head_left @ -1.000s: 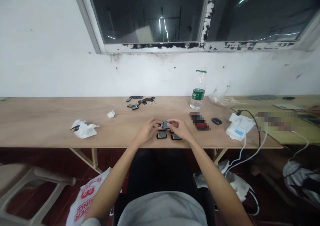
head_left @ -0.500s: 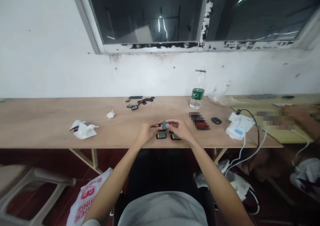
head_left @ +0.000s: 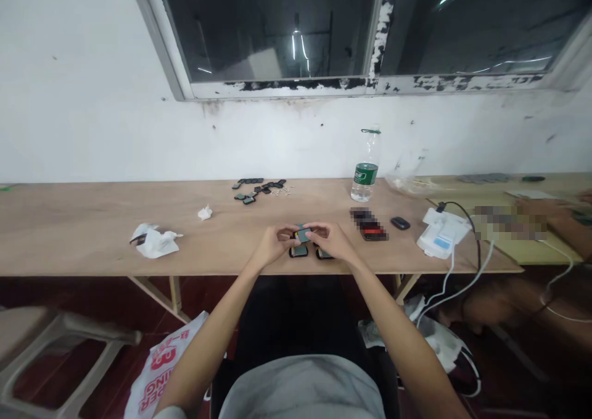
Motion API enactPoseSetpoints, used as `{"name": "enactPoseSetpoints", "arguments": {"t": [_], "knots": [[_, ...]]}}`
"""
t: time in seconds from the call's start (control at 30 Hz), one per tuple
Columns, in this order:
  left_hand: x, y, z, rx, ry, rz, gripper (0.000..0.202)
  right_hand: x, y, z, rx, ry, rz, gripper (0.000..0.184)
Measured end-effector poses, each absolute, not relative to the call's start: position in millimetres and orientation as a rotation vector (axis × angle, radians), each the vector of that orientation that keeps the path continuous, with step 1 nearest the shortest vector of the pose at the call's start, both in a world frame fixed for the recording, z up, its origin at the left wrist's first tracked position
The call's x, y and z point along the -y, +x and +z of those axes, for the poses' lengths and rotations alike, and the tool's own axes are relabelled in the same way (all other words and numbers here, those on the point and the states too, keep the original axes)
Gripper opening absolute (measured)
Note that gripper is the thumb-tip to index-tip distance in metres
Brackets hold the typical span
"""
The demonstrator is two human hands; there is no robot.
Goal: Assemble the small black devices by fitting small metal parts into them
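Both my hands meet over the near edge of the wooden table (head_left: 92, 221). My left hand (head_left: 272, 245) and my right hand (head_left: 332, 241) pinch a small dark square part with a greenish face (head_left: 303, 234) between their fingertips, holding it just above the table. Two similar small dark parts lie on the table right under my hands, one (head_left: 298, 251) at the left and one (head_left: 324, 255) partly hidden by my right hand.
A scatter of several small dark parts (head_left: 258, 190) lies further back. Crumpled white tissue (head_left: 155, 240), a smaller wad (head_left: 205, 211), a water bottle (head_left: 365, 169), a dark oval item (head_left: 400, 223) and a white device with cables (head_left: 441, 234) sit on the table. Another person's arm (head_left: 555, 215) rests at far right.
My hands have stayed in place and turned the small part slightly between the fingertips. The other person's arm at the right has come further into view.
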State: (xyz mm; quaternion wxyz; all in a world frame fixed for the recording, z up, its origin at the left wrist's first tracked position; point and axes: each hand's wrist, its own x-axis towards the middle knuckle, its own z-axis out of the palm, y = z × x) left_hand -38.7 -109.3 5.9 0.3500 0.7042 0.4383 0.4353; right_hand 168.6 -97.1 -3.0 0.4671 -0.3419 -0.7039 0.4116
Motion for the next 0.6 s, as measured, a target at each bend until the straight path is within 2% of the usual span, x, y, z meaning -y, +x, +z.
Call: {"name": "enactPoseSetpoints", "arguments": {"t": [0.17,0.33,0.6], "knots": [[104,-42,5,-1.102,1.941,1.163,0.039,79,188,-10,1.586,-0.914,0.825,0.035],[89,-68,0,-1.247,2.055,1.15,0.033,57,213,-25,1.552,-1.044,0.627,0.023],[67,-106,-17,-1.424,2.042,1.006,0.032,39,222,-54,1.655,-1.229,0.587,0.02]]}}
